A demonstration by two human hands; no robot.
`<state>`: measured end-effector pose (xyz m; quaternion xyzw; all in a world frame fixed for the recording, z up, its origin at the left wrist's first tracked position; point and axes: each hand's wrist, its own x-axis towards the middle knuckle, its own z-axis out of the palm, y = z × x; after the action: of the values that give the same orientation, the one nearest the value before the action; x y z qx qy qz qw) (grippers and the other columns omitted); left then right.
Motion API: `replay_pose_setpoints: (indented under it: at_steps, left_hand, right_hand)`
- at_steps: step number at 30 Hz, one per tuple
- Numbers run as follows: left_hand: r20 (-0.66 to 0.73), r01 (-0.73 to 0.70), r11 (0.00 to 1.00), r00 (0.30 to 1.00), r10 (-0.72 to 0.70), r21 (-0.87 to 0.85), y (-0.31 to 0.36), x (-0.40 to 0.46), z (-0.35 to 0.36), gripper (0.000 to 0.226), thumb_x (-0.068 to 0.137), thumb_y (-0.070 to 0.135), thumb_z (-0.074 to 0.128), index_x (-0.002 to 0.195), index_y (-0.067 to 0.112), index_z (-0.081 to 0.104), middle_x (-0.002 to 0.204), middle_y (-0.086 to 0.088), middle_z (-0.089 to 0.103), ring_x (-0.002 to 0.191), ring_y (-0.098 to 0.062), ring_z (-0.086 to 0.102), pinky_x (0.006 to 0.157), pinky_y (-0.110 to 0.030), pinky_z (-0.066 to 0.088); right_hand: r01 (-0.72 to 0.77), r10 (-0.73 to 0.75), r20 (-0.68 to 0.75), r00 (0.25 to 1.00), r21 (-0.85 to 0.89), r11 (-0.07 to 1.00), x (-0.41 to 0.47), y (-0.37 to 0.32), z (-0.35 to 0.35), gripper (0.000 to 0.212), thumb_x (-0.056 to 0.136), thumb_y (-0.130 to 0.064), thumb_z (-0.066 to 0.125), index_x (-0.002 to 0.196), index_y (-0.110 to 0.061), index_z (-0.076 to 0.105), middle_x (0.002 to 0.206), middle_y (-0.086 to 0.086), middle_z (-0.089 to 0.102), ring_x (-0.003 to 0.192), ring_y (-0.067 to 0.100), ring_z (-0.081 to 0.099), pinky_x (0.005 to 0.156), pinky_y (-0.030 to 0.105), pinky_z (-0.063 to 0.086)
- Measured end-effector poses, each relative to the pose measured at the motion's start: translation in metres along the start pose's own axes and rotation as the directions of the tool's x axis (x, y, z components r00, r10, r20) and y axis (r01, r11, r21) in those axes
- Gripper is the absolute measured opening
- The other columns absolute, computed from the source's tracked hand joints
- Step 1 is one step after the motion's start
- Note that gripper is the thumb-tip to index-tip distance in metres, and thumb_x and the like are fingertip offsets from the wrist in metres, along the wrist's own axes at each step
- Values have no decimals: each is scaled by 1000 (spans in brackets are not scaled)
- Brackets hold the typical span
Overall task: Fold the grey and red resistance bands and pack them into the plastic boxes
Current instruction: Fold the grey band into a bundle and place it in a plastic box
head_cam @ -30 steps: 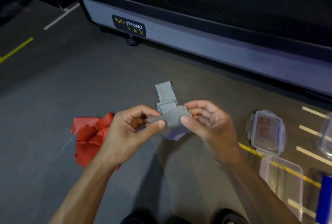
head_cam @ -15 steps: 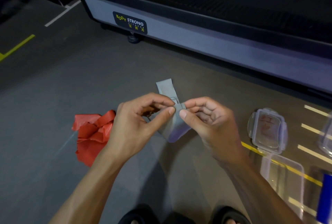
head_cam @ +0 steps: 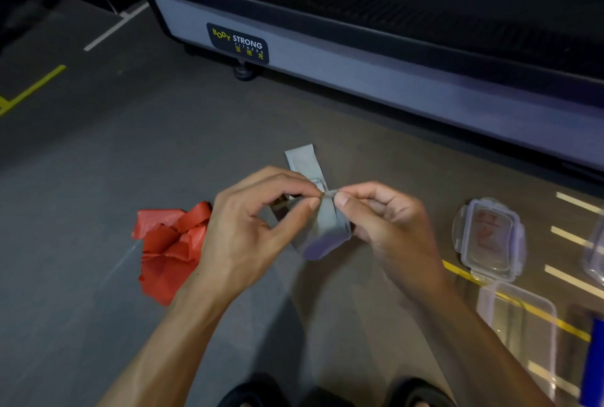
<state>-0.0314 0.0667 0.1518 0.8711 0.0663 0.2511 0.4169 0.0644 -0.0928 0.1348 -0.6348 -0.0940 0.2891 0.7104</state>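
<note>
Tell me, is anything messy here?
Yes: the red resistance band lies crumpled in a heap on the floor, not folded. The plastic box on the right sits open, its lid beside it.

A black-and-grey treadmill base bearing a "Body Strong Fitness" label stands on a grey floor marked with yellow and white lines.
</note>
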Motion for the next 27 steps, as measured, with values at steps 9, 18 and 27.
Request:
replay_pose_setpoints:
  at_steps: [9, 18, 27]
  left_hand:
    - [101, 54, 999, 993, -54, -2, 6, 3, -3, 4, 88, 16, 75, 91, 19, 75, 113, 7, 69, 110, -14, 67, 94, -24, 48]
    - [9, 88, 995, 996, -89, 50, 11, 3, 0, 10, 84, 10, 76, 88, 18, 73, 101, 13, 71, 99, -9, 69, 82, -16, 46]
    - [12, 73, 995, 997, -74, 73, 14, 4, -3, 11, 84, 11, 79, 87, 19, 72, 100, 14, 70, 97, -9, 69, 81, -17, 46]
  right_hand:
    - [13, -13, 17, 1000, -20, 1000, -4, -2, 1, 9, 90, -5, 72, 84, -9, 77, 73, 2, 75, 62, 5, 62, 61, 16, 48]
    - [64, -63, 21, 998, -44, 997, -5, -3, 3, 8, 88, -6, 74, 85, -13, 78, 75, 0, 77, 65, 3, 65, 63, 15, 49]
    - [102, -100, 43, 994, -48, 994, -5, -4, 3, 9, 88, -3, 74, 87, -12, 78, 79, 1, 78, 70, 5, 68, 67, 15, 49]
